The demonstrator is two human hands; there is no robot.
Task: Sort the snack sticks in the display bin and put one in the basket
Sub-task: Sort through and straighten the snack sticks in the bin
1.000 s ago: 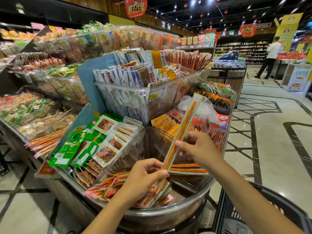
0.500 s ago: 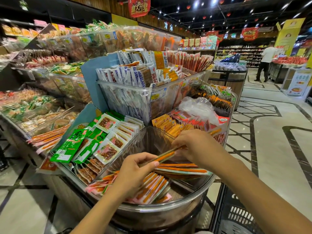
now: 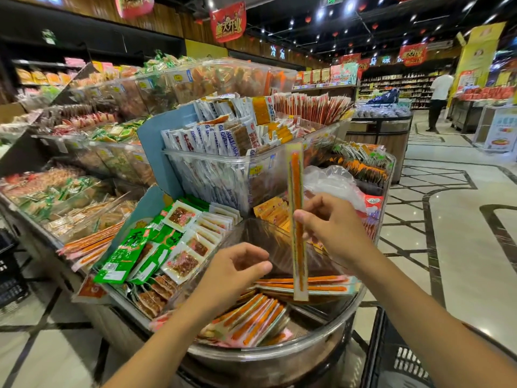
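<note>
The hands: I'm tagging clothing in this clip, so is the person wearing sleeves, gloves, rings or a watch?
Nothing worn shows. The left hand and right hand have no gloves, rings or watch; the left arm and right arm are uncovered to the picture's edge, no sleeve in view.

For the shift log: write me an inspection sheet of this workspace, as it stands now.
Surface: display bin, round, clear wall, metal rim.
Job's things: snack sticks lie flat in the bin; held snack stick upright above them; basket, black, low right.
Clutter: green packets left of the bin; clear plastic bag behind.
Hands: right hand pinches the held snack stick mid-length; left hand holds nothing, fingers loosely curled, over the bin.
Cables: nothing seen.
Surroundings: shop shelves, tiled floor, person in white shirt far off.
</note>
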